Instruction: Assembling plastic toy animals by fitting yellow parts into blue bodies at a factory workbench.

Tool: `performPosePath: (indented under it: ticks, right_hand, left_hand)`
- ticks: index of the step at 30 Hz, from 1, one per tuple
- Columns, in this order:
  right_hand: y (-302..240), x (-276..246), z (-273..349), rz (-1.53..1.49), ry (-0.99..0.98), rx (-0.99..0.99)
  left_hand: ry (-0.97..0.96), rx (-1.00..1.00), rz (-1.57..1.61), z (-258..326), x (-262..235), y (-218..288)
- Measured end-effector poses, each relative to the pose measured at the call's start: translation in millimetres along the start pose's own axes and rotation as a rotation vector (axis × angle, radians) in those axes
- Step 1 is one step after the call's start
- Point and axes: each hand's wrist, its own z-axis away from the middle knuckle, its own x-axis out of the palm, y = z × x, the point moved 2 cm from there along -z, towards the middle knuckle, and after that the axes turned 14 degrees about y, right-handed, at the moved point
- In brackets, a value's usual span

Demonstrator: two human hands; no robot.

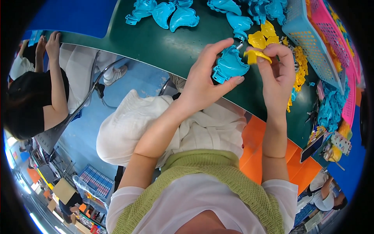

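My left hand [206,74] grips a hollow blue plastic shell part [230,65] between thumb and fingers, over the near edge of the green table. A small metal piece [239,46] shows at the shell's upper end. Close to its right, my right hand [277,66] pinches a small curved yellow plastic piece [257,57], slightly blurred. The yellow piece is apart from the shell or just at its edge; I cannot tell which. Beyond my hands lie more yellow pieces [258,39] and a blue shell [239,24].
Several blue shells [183,17] lie at the table's far side. A light blue basket [311,46] and a pink basket [331,31] stand at the right, near small yellow parts [300,66] and blue parts [331,107]. A phone [312,149] sits by the right edge. Another person [35,93] sits at left.
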Motion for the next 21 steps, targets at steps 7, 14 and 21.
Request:
performPosePath:
  ticks: [7,14,21]
  right_hand:
    - [1.8,4.6,1.5,-0.075,0.078,0.019]
    - [3.9,7.3,2.4,0.209,-0.073,-0.107]
    - [-0.5,8.7,2.9,0.133,0.035,-0.071]
  left_hand:
    - [-0.002,0.018,0.007,-0.8,1.5,0.8]
    - [0.032,-0.074,0.086,1.0,-0.1,6.2]
    - [-0.030,0.095,-0.060,-2.6,-2.6,3.3]
